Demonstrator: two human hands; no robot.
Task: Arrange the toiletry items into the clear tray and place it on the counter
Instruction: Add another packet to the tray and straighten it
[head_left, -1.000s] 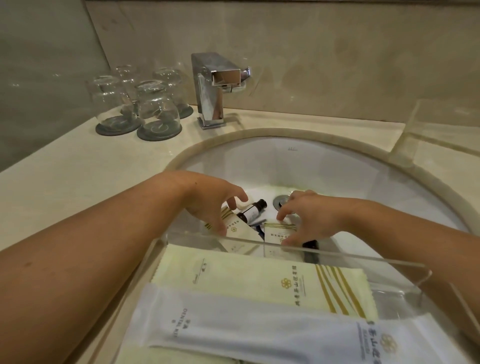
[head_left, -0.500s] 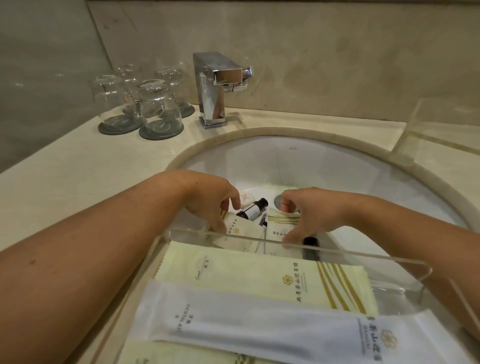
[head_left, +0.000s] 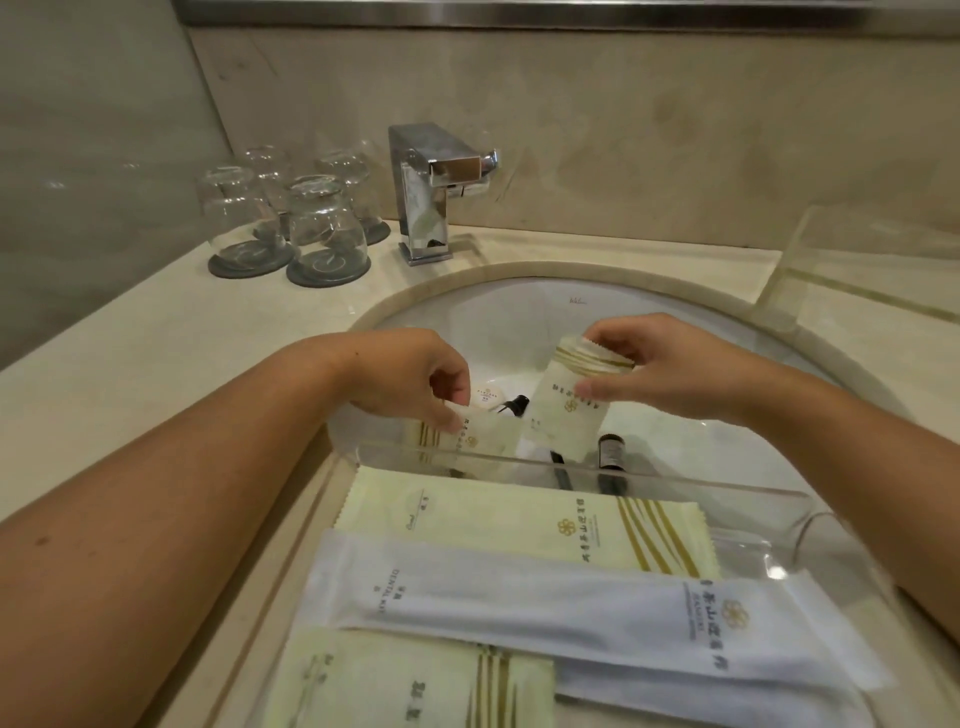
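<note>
Two sachets held above sink, one clamped in each grip.
Keep L grip, R grip pinched; lift over tray rim just in front, lay flat beside packets, no overlap.

Pkts flat in clr tray

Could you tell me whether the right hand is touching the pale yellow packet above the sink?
Touching. The head view shows the right hand pinching the pale yellow packet at its top, thumb on its front.
</note>
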